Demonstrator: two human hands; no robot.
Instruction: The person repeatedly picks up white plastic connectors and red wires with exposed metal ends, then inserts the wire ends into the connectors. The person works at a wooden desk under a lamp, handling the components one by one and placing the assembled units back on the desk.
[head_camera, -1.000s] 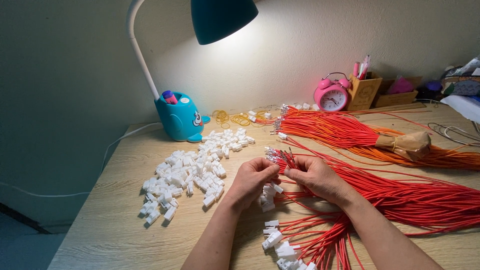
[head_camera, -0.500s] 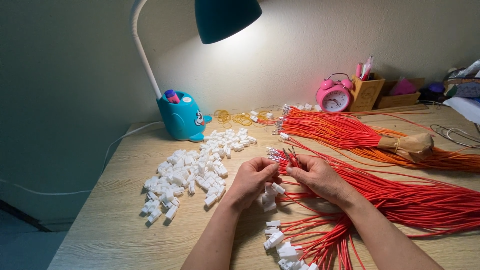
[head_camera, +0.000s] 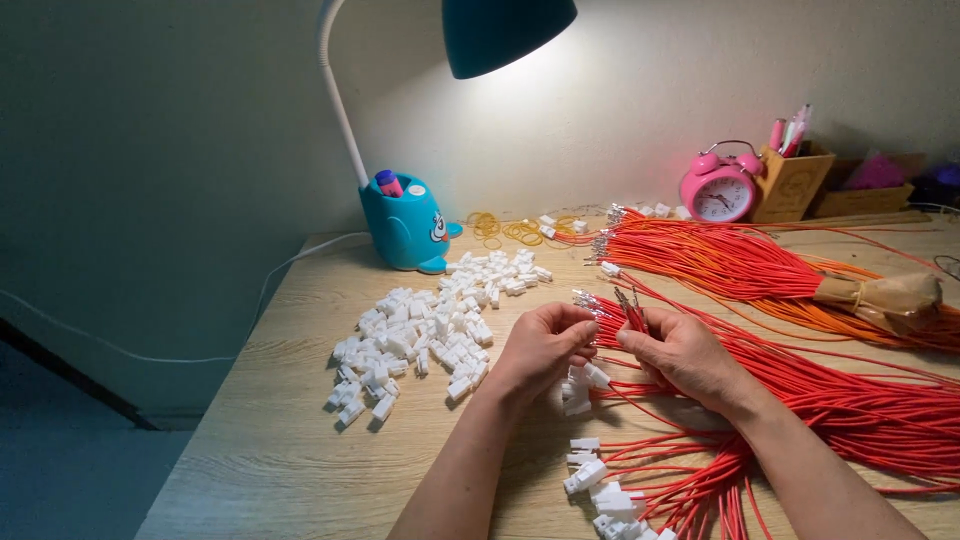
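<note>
The white connector pile (head_camera: 425, 335) lies left on the desk (head_camera: 290, 440). Your left hand (head_camera: 545, 345) pinches what appears to be a connector; your right hand (head_camera: 680, 355) grips red wires (head_camera: 632, 308) (terminals up). The step in hand looks like insertion: align terminal with cavity.

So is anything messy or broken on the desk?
Nothing looks broken. The white plastic pieces lie in a loose heap left of the left hand, and a few yellow rubber bands are scattered by the blue pen holder. The red wires stay bunched.
</note>
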